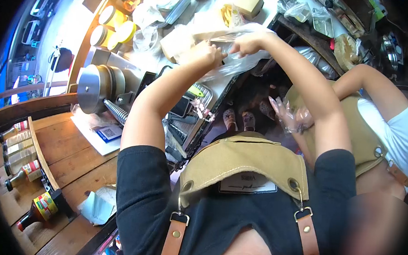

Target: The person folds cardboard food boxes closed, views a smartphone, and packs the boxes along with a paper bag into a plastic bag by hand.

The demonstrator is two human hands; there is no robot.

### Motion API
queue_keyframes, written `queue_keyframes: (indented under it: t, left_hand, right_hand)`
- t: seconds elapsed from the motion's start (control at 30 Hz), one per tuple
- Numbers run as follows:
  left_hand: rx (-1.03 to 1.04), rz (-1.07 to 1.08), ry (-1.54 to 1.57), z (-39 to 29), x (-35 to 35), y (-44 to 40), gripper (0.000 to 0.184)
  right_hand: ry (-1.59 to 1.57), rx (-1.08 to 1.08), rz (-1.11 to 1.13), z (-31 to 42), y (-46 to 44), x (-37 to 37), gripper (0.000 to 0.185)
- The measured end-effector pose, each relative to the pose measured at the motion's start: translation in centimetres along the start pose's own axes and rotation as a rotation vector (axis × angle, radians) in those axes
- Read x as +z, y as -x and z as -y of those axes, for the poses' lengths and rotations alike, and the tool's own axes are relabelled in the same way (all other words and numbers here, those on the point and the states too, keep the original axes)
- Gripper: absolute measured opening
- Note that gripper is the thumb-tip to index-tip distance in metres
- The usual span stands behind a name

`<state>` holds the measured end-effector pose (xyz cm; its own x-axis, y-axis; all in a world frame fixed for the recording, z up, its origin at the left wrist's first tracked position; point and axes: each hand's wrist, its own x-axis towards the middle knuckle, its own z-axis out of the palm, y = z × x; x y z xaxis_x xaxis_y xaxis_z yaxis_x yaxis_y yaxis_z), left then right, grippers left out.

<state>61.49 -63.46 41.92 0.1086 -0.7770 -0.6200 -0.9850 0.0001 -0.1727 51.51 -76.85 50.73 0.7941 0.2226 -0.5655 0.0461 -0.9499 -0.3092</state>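
My left hand (210,55) is closed, fingers curled on a clear plastic bag (235,68) over the white counter. My right hand (249,42) is closed too, gripping the bag's upper right part close beside the left. The bag hangs loose and crumpled below both hands. Just behind and left of my left hand is a pale cardboard box (170,45), partly hidden by the hand and plastic; whether it is inside the bag I cannot tell. An open takeaway box (246,6) with fries (227,15) stands beyond my hands.
Yellow-lidded jars (112,16) and a round metal press (94,89) stand to the left. Sauce bottles (40,208) line a wooden shelf. A co-worker in an apron (341,131) stands close on my right, with a plastic-gloved hand (291,115).
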Motion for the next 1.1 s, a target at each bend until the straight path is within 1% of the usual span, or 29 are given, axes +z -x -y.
queue_keyframes:
  t: [0.07,0.13,0.17,0.2,0.27,0.33,0.37,0.4,0.43,0.47,0.5,0.53,0.57,0.6,0.63,0.67,0.7,0.73,0.77,0.83,0.93,1.0,1.07,1.1]
  left_hand:
    - [-0.124,0.108,0.164,-1.1,-4.6,3.3,0.040]
    - [0.022,0.031,-0.033,-0.2,1.2,-1.8,0.041]
    - [0.003,-0.060,0.037,0.1,2.8,-2.9,0.043]
    - [-0.002,-0.074,0.034,0.0,1.8,-2.7,0.043]
    - [-0.063,-0.058,0.115,-0.9,-0.6,-1.6,0.049]
    - [0.056,-0.138,0.210,-0.2,-0.8,-2.7,0.050]
    - [0.078,-0.115,0.208,-0.4,-1.6,-2.6,0.049]
    - [0.095,-0.091,0.203,-1.1,-2.2,-2.4,0.048]
    - [0.044,-0.120,0.455,-1.4,-0.6,-3.3,0.043]
    - [0.017,-0.247,0.650,-2.0,-1.3,-1.4,0.039]
    - [0.031,-0.251,0.741,-2.3,-2.6,0.3,0.036]
    - [0.021,-0.316,0.804,-2.8,-2.6,1.2,0.035]
    - [-0.019,-0.343,0.837,-3.6,-4.1,3.1,0.033]
    - [0.052,-0.445,0.895,-3.9,-3.2,3.2,0.030]
    - [0.029,-0.431,0.890,-4.4,-3.7,4.1,0.029]
    - [0.004,-0.419,0.890,-4.9,-4.7,5.2,0.030]
    - [0.004,-0.408,0.908,-5.3,-4.9,5.9,0.030]
    - [0.042,-0.472,0.965,-5.6,-4.9,6.6,0.029]
    - [0.081,-0.540,1.018,-5.6,-5.1,7.1,0.028]
    - [0.085,-0.566,1.062,-5.1,-5.7,7.6,0.028]
    - [0.093,-0.595,1.107,-4.3,-6.6,7.6,0.028]
    - [0.048,-0.566,1.051,-4.2,-7.0,7.5,0.028]
    - [0.053,-0.556,1.024,-4.5,-7.6,7.5,0.027]
    - [0.066,-0.584,1.004,-4.8,-7.7,7.4,0.027]
  right_hand:
    - [-1.179,-0.118,-0.104,-2.3,0.7,-0.3,0.043]
    - [-1.357,-0.520,-0.388,-8.5,2.6,-2.4,0.039]
    - [-1.454,-0.398,-0.617,-12.6,3.3,-2.2,0.038]
    - [-1.531,-0.270,-0.849,-16.5,3.4,-2.1,0.036]
    - [-1.445,0.268,-1.087,-20.5,-0.4,-0.3,0.035]
    - [-1.019,0.444,-1.016,-25.9,-5.0,1.8,0.036]
    - [-0.862,0.392,-1.005,-27.2,-7.1,2.6,0.039]
    - [-0.788,0.344,-1.002,-27.4,-8.3,2.3,0.041]
    - [-0.715,0.296,-1.001,-27.6,-9.4,2.0,0.044]
    - [-0.731,0.254,-0.999,-27.2,-10.2,1.6,0.045]
    - [-0.841,0.257,-0.889,-27.7,-10.7,0.9,0.049]
    - [-0.956,0.263,-0.766,-28.1,-11.2,0.8,0.052]
    - [-0.970,0.258,-0.768,-27.1,-10.8,0.3,0.052]
    - [-1.042,0.422,-0.604,-25.0,-9.3,-0.8,0.057]
    - [-1.099,0.586,-0.424,-23.8,-8.6,-1.0,0.061]
    - [-1.169,0.560,-0.348,-26.6,-10.3,0.4,0.084]
    - [-1.249,0.483,-0.256,-27.0,-10.6,0.9,0.081]
    - [-1.326,0.405,-0.167,-27.2,-10.7,1.3,0.078]
    - [-1.326,0.414,-0.158,-26.6,-10.2,1.3,0.078]
    - [-1.381,0.431,-0.295,-24.8,-8.6,0.7,0.066]
    - [-1.368,0.504,-0.274,-25.2,-8.9,1.3,0.063]
    - [-1.410,0.490,-0.253,-25.8,-9.3,1.9,0.064]
    - [-1.535,0.428,-0.223,-25.9,-8.8,2.8,0.071]
    - [-1.537,0.430,-0.221,-25.6,-8.3,3.0,0.071]
